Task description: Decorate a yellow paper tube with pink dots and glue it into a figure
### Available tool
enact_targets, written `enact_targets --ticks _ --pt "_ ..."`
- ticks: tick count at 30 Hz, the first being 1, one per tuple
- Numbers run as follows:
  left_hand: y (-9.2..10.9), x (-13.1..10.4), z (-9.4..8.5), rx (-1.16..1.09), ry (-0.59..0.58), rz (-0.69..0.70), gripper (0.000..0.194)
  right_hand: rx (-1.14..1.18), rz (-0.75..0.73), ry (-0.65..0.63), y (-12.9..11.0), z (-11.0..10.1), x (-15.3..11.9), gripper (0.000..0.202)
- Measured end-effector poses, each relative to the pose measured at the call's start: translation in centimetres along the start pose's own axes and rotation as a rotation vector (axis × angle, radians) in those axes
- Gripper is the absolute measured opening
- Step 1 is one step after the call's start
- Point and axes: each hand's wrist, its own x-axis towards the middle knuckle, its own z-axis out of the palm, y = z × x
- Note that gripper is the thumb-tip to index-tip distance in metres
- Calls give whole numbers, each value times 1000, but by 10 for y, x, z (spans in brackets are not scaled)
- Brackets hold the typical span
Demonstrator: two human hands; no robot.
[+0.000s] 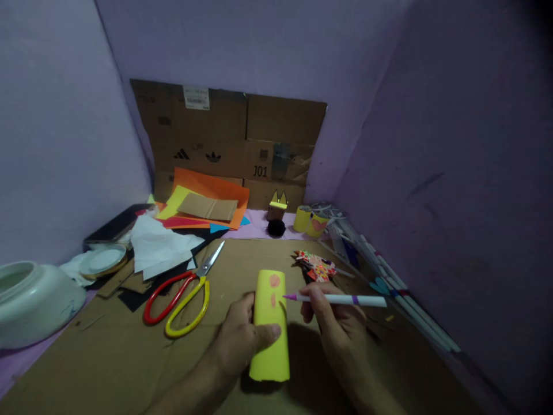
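Yellow tube [277,318] shows at six o'clock on my feed, gripped by the left hand [242,329]; at its three o'clock the right hand [339,324] pinches a purple marker [337,299]. I judge a slack left grip could let the tube roll and the tip streak the pink marks [275,280]. Scissors [202,274] lie at the tube's ten o'clock; yellow rolls [301,219] beyond, at one.

The person's left hand [240,329] and right hand [340,323] are bare, and so are both forearms [194,377] as far as the view's lower edge; the left thumbnail [276,329] looks short, though dim light blurs the detail.
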Motion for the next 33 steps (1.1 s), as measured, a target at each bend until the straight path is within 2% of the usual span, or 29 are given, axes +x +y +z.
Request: enact_targets --ticks 7,15,21,28,33 --pt "-11 6 -4 -3 -7 45 45 -15 -16 -43 11 1 -4 22" --pt "2 -1 1 -2 -5 30 42 1 -42 -27 7 4 -2 21" --pt "3 -2 2 -15 -4 18 41 -46 -25 -89 8 1 -3 24" --pt "2 -2 1 -4 -9 17 40 -45 -19 -36 1 2 -3 22" --pt "4 -1 1 -19 -9 1 41 -48 -42 -55 1 2 -2 25"
